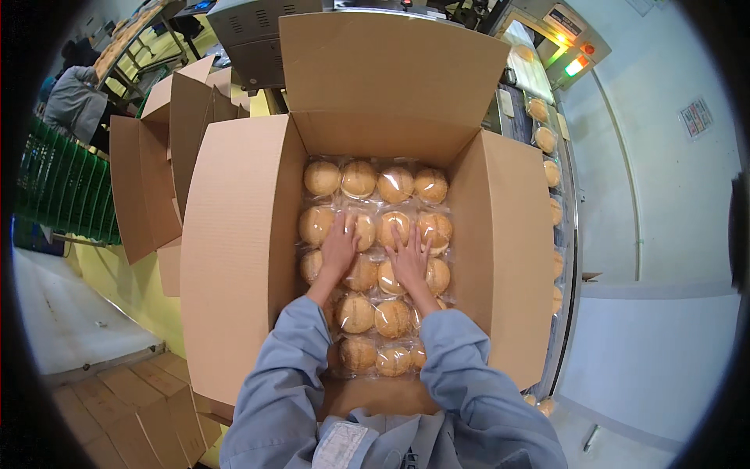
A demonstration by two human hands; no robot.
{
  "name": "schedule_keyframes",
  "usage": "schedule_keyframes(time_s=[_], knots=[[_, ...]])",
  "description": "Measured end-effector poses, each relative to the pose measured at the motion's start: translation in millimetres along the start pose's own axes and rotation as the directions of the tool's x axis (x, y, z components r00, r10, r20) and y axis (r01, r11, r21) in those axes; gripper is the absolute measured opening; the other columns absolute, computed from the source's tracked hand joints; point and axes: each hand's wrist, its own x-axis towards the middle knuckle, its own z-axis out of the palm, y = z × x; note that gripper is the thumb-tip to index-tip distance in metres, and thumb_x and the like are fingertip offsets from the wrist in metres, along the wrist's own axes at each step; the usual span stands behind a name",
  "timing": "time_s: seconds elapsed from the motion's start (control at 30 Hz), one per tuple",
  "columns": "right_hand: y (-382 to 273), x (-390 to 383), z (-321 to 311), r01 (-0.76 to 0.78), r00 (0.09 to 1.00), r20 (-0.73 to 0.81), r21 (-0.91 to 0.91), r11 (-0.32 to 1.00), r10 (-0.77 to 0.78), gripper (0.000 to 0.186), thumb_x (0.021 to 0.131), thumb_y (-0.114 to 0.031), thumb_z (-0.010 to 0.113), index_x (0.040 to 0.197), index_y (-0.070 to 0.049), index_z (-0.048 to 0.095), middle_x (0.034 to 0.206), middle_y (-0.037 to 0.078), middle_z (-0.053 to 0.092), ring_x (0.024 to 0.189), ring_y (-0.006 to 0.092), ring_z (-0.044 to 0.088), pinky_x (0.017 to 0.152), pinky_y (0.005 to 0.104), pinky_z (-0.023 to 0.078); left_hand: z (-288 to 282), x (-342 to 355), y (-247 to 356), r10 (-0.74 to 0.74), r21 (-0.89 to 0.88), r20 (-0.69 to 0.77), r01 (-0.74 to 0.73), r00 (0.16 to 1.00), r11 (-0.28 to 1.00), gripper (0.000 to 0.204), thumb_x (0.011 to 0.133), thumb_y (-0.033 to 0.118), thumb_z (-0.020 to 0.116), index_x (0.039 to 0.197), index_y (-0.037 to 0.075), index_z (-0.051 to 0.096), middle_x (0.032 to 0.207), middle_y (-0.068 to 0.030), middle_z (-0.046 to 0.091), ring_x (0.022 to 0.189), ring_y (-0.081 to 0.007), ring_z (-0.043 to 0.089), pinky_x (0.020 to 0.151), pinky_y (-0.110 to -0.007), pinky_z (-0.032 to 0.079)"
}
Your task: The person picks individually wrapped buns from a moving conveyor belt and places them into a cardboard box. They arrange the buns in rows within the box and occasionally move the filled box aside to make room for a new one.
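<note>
In front of me stands a large open cardboard box [226, 250] with its flaps folded outward. Rows of round golden buns in clear wrappers fill its inside, such as the bun [358, 180] in the far row. My left hand [340, 248] reaches in and rests on the wrapped buns left of the middle, its fingers stretched out. Right of the middle, my right hand [408, 258] lies with fingers spread on the same layer of buns. Neither hand grips a bun. Both hands partly cover the buns under them.
Along the right side runs a conveyor [564, 234] carrying wrapped buns past a machine with lit lamps [576, 66]. Open cardboard boxes [146, 184] and green crates [66, 184] stand at the left. Folded cardboard [133, 406] lies lower left. Another person [76, 100] bends at the far left.
</note>
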Motion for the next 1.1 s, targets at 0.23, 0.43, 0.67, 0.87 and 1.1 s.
schedule_keyframes(time_s=[0.23,0.43,0.67,0.87,1.1], knots=[[-2,-2,-38,-0.164,0.982,0.133,0.274,0.948,0.132,0.055,0.079,-0.036,0.054,0.127,-0.015,0.038,0.133,0.020,0.031,0.123,0.0342,0.028,0.098,0.0543,0.020,37,-2,34,-0.020,0.375,-0.001,0.019,1.000,0.927,0.055,0.087,0.032,0.042,0.137,0.016,0.023,0.139,-0.0214,0.020,0.128,-0.0353,0.022,0.101,-0.052,0.019],[16,-149,-204,0.325,0.934,-0.247,0.887,0.329,-0.257,0.026,0.080,-0.015,0.055,0.101,0.000,0.057,0.095,0.013,0.059,0.086,0.0278,0.057,0.078,0.0372,0.045,-11,9,101,-0.327,0.250,0.186,0.277,0.927,0.928,0.070,0.078,0.037,0.058,0.133,0.008,0.027,0.129,-0.0210,0.036,0.119,-0.0370,0.034,0.097,-0.044,0.030],[203,-396,-192,-0.483,0.489,-0.454,0.571,0.665,0.745,0.016,0.081,-0.007,0.054,0.096,-0.003,0.058,0.081,0.014,0.057,0.072,0.0267,0.057,0.065,0.0335,0.046,6,-20,338,0.329,-0.508,-0.381,-0.493,0.864,0.706,0.055,0.085,0.020,0.051,0.130,-0.002,0.027,0.129,-0.0201,0.033,0.120,-0.0336,0.031,0.102,-0.041,0.021],[328,-521,-88,-0.912,0.222,0.027,0.360,0.198,0.975,0.031,0.073,-0.018,0.064,0.099,-0.002,0.057,0.071,0.017,0.059,0.070,0.0333,0.059,0.064,0.0410,0.046,150,-68,514,0.719,-0.252,0.197,-0.675,0.666,0.694,0.046,0.073,0.006,0.054,0.118,0.000,0.043,0.109,-0.0170,0.051,0.100,-0.0347,0.047,0.088,-0.044,0.036],[357,-480,-88,-0.947,0.275,0.202,0.228,0.228,0.940,0.031,0.075,-0.031,0.062,0.083,-0.001,0.058,0.080,0.018,0.061,0.075,0.0332,0.061,0.063,0.0423,0.048,294,-88,503,0.429,0.207,0.701,-0.739,0.569,0.641,0.030,0.076,0.017,0.053,0.105,0.007,0.056,0.106,-0.0112,0.051,0.104,-0.0302,0.044,0.079,-0.047,0.041]])
